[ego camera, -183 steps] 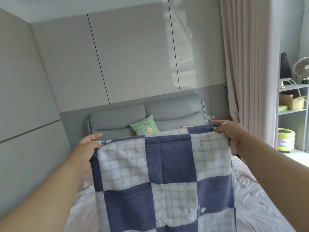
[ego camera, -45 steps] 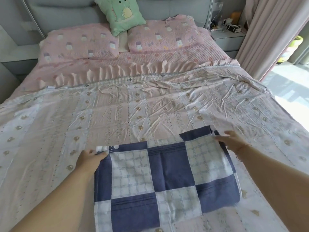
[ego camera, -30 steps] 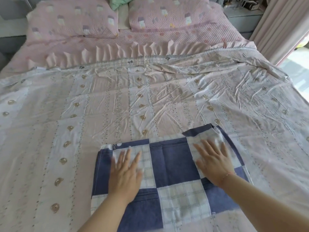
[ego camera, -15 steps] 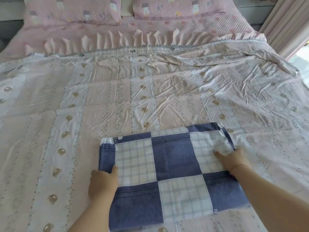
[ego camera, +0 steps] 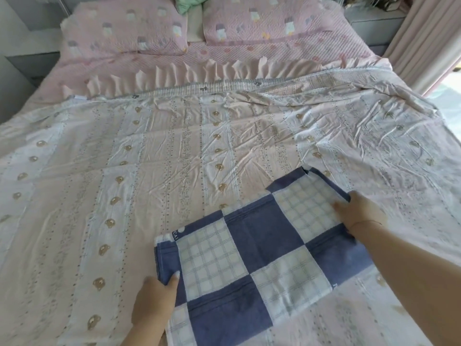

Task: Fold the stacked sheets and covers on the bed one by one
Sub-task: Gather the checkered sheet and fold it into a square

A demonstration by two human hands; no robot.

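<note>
A folded blue-and-white checked cover (ego camera: 259, 260) lies at the near edge of the bed, turned a little so its right side points away from me. My left hand (ego camera: 153, 304) grips its left edge, thumb on top and fingers under the fabric. My right hand (ego camera: 359, 213) grips the right edge the same way. Under it a pale pink sheet with small bear prints (ego camera: 174, 156) is spread wide and wrinkled across the bed.
Two pink quilted pillows (ego camera: 124, 33) and a green cushion (ego camera: 189, 3) lie at the head of the bed, behind a ruffled pink border (ego camera: 199, 73). A pink curtain (ego camera: 424, 33) hangs at the right, with bright floor beyond it.
I laid the checked cover on the bed and pressed it flat with both palms. Both hands then moved to its side edges and gripped them, and the cover has turned slightly and shifted right.
</note>
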